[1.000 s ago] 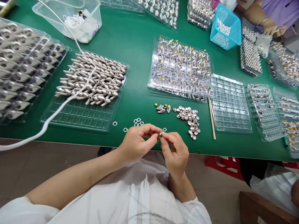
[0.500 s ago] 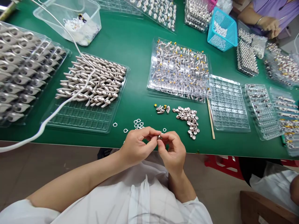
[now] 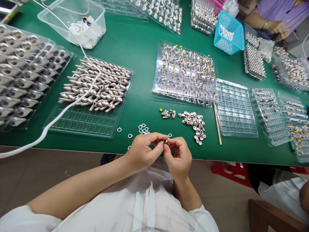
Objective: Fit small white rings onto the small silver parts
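Note:
Between the fingertips of both hands is a small shiny metallic piece point(image 3: 166, 142), mostly covered by the fingers. My left hand point(image 3: 143, 150) pinches it from the left with thumb and forefinger. From the right, my right hand point(image 3: 178, 156) grips the same piece, its other fingers curled. White rings point(image 3: 144, 129) lie just beyond my left hand, and a single white ring point(image 3: 170, 135) is near the fingertips. A pile of small silver cup-shaped caps point(image 3: 196, 124) sits ahead of my right hand, beside a few earpiece-like parts with yellow tabs point(image 3: 166, 113).
On the green table point(image 3: 142, 80) lie a tray of elongated silver shells point(image 3: 96, 83), a tray of yellow-tabbed parts point(image 3: 185, 74), a clear tray point(image 3: 236, 109) and a wooden stick point(image 3: 217, 124). A white cable point(image 3: 62, 112) crosses the left. A co-worker's hand point(image 3: 277, 27) is at upper right.
The small metallic piece has turned slightly and shows a bit more between the fingertips. Both hands stay in nearly the same place; the view has shifted slightly.

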Demonstrator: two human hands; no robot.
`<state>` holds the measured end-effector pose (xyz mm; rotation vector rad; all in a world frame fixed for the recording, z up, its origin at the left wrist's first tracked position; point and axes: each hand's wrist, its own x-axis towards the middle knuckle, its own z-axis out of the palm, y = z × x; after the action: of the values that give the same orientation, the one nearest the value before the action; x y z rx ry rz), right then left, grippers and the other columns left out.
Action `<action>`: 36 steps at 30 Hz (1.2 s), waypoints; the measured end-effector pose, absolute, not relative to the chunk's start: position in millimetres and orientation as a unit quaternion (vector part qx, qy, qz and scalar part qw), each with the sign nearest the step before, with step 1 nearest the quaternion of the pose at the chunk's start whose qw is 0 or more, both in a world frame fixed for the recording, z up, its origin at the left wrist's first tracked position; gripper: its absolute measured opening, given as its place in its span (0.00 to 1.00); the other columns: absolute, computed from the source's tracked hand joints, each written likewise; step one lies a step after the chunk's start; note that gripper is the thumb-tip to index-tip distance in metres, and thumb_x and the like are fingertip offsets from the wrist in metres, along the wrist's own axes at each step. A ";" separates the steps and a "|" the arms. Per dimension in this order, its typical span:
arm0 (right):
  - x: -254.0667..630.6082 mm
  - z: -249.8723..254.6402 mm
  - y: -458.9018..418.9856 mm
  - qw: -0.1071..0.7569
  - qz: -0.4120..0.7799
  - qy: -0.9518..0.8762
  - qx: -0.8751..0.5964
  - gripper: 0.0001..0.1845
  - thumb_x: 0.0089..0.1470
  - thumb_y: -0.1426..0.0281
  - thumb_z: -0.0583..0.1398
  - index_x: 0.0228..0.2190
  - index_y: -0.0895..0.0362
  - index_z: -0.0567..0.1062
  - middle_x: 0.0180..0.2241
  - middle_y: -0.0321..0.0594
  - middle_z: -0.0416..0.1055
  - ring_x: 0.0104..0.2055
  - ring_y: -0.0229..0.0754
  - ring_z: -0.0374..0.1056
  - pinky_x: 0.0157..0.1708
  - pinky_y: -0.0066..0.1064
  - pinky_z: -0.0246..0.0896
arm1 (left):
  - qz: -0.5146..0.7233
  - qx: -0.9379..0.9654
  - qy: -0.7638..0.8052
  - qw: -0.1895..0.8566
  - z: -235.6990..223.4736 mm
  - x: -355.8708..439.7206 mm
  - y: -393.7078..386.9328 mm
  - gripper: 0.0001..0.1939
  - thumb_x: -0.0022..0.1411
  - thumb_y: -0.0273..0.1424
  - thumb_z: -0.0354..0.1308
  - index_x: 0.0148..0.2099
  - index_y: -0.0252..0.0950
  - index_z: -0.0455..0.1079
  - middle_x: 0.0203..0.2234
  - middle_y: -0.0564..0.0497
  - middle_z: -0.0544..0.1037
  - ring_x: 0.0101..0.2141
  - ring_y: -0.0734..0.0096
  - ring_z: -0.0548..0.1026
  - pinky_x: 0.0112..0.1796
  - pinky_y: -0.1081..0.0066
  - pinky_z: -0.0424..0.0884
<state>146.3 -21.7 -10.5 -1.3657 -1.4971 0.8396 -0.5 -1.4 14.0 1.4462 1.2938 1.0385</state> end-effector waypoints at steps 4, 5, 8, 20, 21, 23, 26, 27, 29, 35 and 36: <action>145.8 -10.8 -22.3 0.456 0.272 -0.646 -0.548 0.09 0.54 0.74 0.62 0.38 0.53 0.71 0.34 0.37 0.70 0.29 0.35 0.67 0.25 0.27 0.67 | 0.429 0.585 0.525 0.446 11.4 0.5 -2.7 0.11 0.60 0.27 0.54 0.40 0.33 0.78 0.31 0.49 0.84 0.28 0.71 0.82 0.31 0.77 0.79; 145.8 -10.7 -22.1 0.456 0.260 -0.653 -0.546 0.09 0.54 0.75 0.61 0.39 0.53 0.71 0.34 0.37 0.70 0.30 0.35 0.67 0.26 0.27 0.67 | 0.431 0.587 0.525 0.440 10.5 0.6 -3.2 0.11 0.60 0.27 0.55 0.41 0.33 0.78 0.31 0.49 0.84 0.29 0.70 0.82 0.32 0.77 0.79; 145.8 -10.4 -21.7 0.460 0.253 -0.657 -0.541 0.10 0.55 0.76 0.61 0.40 0.53 0.71 0.35 0.38 0.71 0.32 0.36 0.69 0.27 0.27 0.68 | 0.436 0.604 0.525 0.412 8.1 -0.1 -4.7 0.11 0.61 0.27 0.55 0.42 0.33 0.78 0.34 0.48 0.84 0.32 0.69 0.82 0.37 0.75 0.79; 150.5 -10.0 -20.2 0.478 0.407 -0.575 -0.526 0.07 0.58 0.74 0.60 0.39 0.53 0.72 0.36 0.36 0.70 0.33 0.35 0.72 0.32 0.27 0.72 | 0.438 0.657 0.479 0.384 5.0 -5.1 -5.8 0.13 0.64 0.24 0.54 0.48 0.33 0.77 0.36 0.48 0.84 0.33 0.70 0.82 0.36 0.78 0.77; 151.7 -9.8 -19.9 0.476 0.430 -0.563 -0.522 0.07 0.58 0.74 0.60 0.39 0.53 0.72 0.35 0.36 0.70 0.33 0.35 0.72 0.32 0.27 0.72 | 0.438 0.651 0.480 0.393 5.0 -6.0 -5.3 0.12 0.64 0.24 0.55 0.47 0.33 0.77 0.36 0.48 0.84 0.33 0.71 0.82 0.36 0.78 0.77; 154.7 -9.4 -19.3 0.471 0.470 -0.537 -0.519 0.06 0.58 0.72 0.61 0.39 0.54 0.74 0.35 0.36 0.70 0.33 0.35 0.71 0.31 0.25 0.71 | 0.443 0.637 0.476 0.414 4.6 -7.9 -4.0 0.11 0.63 0.24 0.58 0.46 0.34 0.78 0.36 0.49 0.84 0.33 0.72 0.82 0.36 0.79 0.77; 160.2 -9.0 -17.8 0.468 0.537 -0.492 -0.500 0.06 0.56 0.71 0.63 0.38 0.54 0.75 0.34 0.35 0.70 0.29 0.32 0.69 0.26 0.22 0.69 | 0.446 0.624 0.458 0.448 2.8 -10.9 -1.5 0.09 0.62 0.23 0.60 0.43 0.35 0.79 0.32 0.51 0.84 0.30 0.74 0.81 0.34 0.80 0.76; 162.0 -8.8 -17.2 0.468 0.559 -0.479 -0.488 0.06 0.56 0.71 0.63 0.38 0.54 0.75 0.33 0.35 0.70 0.27 0.31 0.68 0.25 0.21 0.68 | 0.445 0.621 0.452 0.460 2.1 -11.7 -0.8 0.08 0.61 0.23 0.61 0.42 0.35 0.79 0.31 0.51 0.83 0.29 0.74 0.80 0.33 0.79 0.76; 164.8 -8.5 -15.9 0.467 0.595 -0.462 -0.464 0.05 0.56 0.71 0.64 0.37 0.53 0.76 0.32 0.34 0.70 0.25 0.30 0.67 0.24 0.20 0.67 | 0.446 0.618 0.438 0.477 0.5 -13.2 0.6 0.07 0.61 0.23 0.61 0.41 0.35 0.79 0.28 0.51 0.82 0.28 0.74 0.79 0.32 0.78 0.75; 166.5 -10.3 -14.7 0.472 0.648 -0.425 -0.420 0.05 0.55 0.73 0.65 0.36 0.53 0.78 0.31 0.33 0.70 0.24 0.29 0.67 0.23 0.19 0.67 | 0.470 0.665 0.421 0.399 -2.6 -17.0 3.6 0.06 0.58 0.26 0.65 0.40 0.39 0.79 0.39 0.46 0.79 0.36 0.71 0.79 0.35 0.75 0.76; 166.2 -11.1 -14.6 0.476 0.652 -0.422 -0.411 0.06 0.55 0.73 0.65 0.36 0.53 0.78 0.32 0.34 0.69 0.25 0.29 0.67 0.23 0.20 0.68 | 0.474 0.680 0.407 0.384 -2.9 -17.8 4.1 0.06 0.59 0.25 0.65 0.40 0.38 0.79 0.40 0.45 0.79 0.38 0.70 0.79 0.37 0.74 0.76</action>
<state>166.2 -14.6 -11.1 -1.0053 -1.0316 1.5940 -17.8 4.1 -2.9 1.7322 1.0359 1.2082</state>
